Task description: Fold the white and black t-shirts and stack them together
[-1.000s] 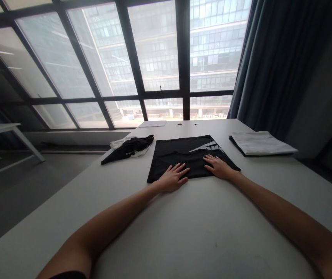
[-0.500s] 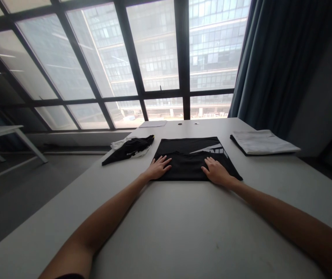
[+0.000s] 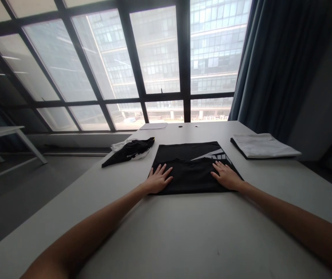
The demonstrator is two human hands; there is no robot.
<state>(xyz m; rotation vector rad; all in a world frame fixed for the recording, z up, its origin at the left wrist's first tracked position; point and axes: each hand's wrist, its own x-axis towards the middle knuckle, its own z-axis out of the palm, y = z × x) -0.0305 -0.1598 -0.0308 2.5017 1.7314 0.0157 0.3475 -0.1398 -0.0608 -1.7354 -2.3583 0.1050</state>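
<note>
A folded black garment (image 3: 193,166) with a white print at its far right corner lies flat on the white table (image 3: 183,232). My left hand (image 3: 158,179) rests palm down on its near left corner, fingers spread. On the near right part of the cloth my right hand (image 3: 226,175) also lies flat with fingers stretched out. Neither hand holds anything.
A crumpled black and white garment (image 3: 129,149) lies at the table's left edge. A folded white garment on a dark one (image 3: 263,145) sits at the right. A sheet of paper (image 3: 153,126) lies near the window. A curtain (image 3: 270,66) hangs at the right.
My hands have slid apart across the black garment, the left one toward its left edge and the right one toward its right edge. The view has shifted slightly.
</note>
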